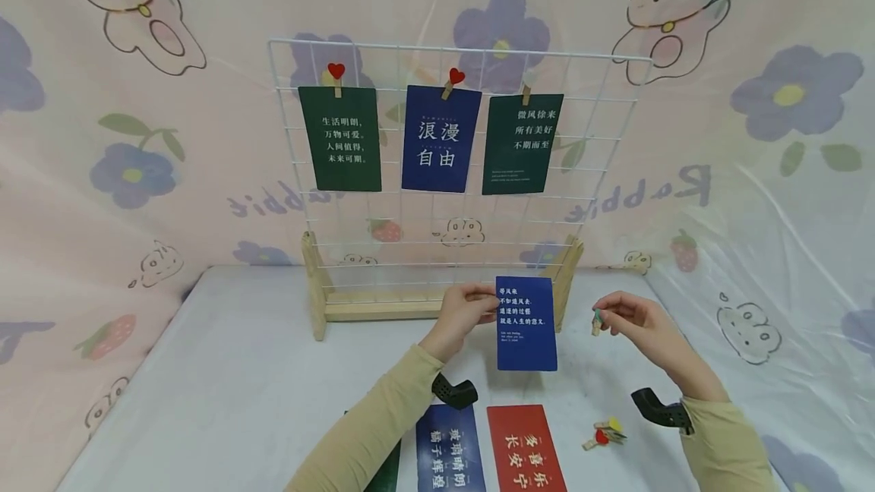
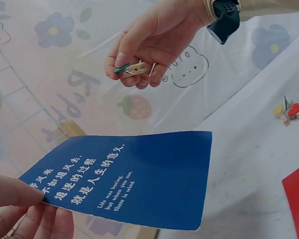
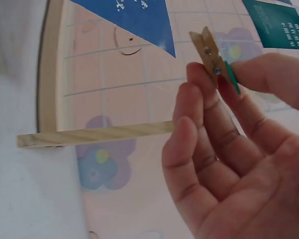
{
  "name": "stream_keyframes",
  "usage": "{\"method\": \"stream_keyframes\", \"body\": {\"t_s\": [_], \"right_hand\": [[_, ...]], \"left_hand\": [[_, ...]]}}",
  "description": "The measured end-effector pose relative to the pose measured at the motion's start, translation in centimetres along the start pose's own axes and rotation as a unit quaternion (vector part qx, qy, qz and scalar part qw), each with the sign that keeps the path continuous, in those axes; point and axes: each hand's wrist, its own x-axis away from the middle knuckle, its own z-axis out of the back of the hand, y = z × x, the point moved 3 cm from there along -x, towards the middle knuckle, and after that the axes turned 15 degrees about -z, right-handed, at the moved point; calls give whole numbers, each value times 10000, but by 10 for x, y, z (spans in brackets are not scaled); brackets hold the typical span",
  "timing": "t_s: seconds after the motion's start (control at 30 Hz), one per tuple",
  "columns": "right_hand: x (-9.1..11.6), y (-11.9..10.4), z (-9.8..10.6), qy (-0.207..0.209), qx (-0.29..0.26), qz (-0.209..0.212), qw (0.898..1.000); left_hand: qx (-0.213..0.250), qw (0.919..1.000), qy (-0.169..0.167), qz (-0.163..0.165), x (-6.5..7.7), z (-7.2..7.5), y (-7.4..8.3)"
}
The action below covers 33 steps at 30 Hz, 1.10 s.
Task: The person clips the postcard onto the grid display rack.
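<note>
My left hand (image 1: 459,317) pinches the left edge of a blue card (image 1: 526,348) with white lettering, held up in front of the rack's right half. In the left wrist view the thumb lies on the card's printed face (image 2: 154,174). Off to the right, my right hand (image 1: 639,323) holds a small wooden clothespin (image 1: 596,323) with a green piece on it between thumb and fingertips. The right wrist view shows that clothespin (image 3: 212,57) up close, its tips pointing up. A white wire grid rack (image 1: 437,245) on wooden feet stands behind both hands.
Three cards hang clipped on the grid: a green one (image 1: 342,165), a blue one (image 1: 440,179) and another green one (image 1: 519,173). On the white table (image 1: 225,370) lie a blue card (image 1: 447,469), a red card (image 1: 526,446), a partly hidden green card and a small clothespin pile (image 1: 604,435).
</note>
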Motion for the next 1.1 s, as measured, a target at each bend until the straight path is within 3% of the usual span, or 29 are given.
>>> {"method": "stream_keyframes", "body": {"t_s": [0.3, 0.53, 0.73, 0.97, 1.1], "right_hand": [[-4, -22, 7, 48, 105, -231, 9997], [-10, -45, 13, 299, 399, -315, 9983], [-17, -64, 16, 407, 547, -82, 9976], [-25, -82, 20, 478, 513, 135, 9974], [-28, -90, 26, 569, 437, 156, 9973]], "left_hand": [[-94, 9992, 118, -362, -8, 0, 20], [-461, 9952, -119, -853, -15, -6, 37], [-711, 9873, -278, -1394, -22, -15, 56], [-949, 9833, -181, -1544, -30, -22, 70], [-1170, 9763, -214, -1808, -36, -25, 82]]}}
